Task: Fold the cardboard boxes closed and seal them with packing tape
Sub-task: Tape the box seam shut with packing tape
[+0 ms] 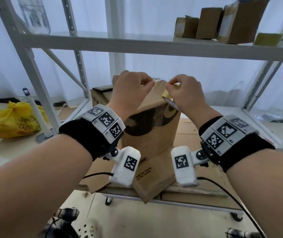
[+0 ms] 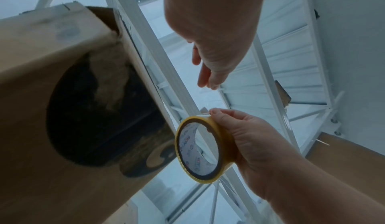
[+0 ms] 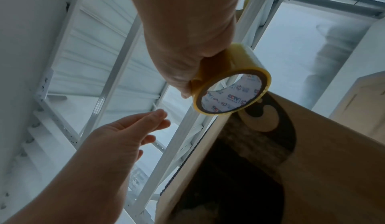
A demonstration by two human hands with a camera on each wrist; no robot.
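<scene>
Cardboard box point(image 1: 152, 121): brown, with a large black print on its near face; it stood upright on flattened cardboard sheets point(image 1: 189, 189) laid over a low wheeled platform, in front of the rack.
Tape roll point(image 1: 169, 98): yellowish clear packing tape on a printed core, held above the box's top right edge.
Tape strip point(image 1: 159, 83): a short clear length was stretched between the two hands over the box top.
Right hand point(image 1: 186, 93): fingers were wrapped round the roll, thumb and forefinger pinching at the point where the strip left it.
Left hand point(image 1: 130, 91): thumb and forefinger pinched the strip's free end; the other fingers were loosely curled.
Wrist bands point(image 1: 106, 124): black straps with white marker blocks and small white cameras sat on both wrists.
Rack point(image 1: 103, 45): white metal shelving stood behind the box.
Shelf boxes point(image 1: 223, 21): several brown boxes sat on the upper shelf, far right.
Bag point(image 1: 11, 121): yellow plastic, on the floor at the left.
</scene>
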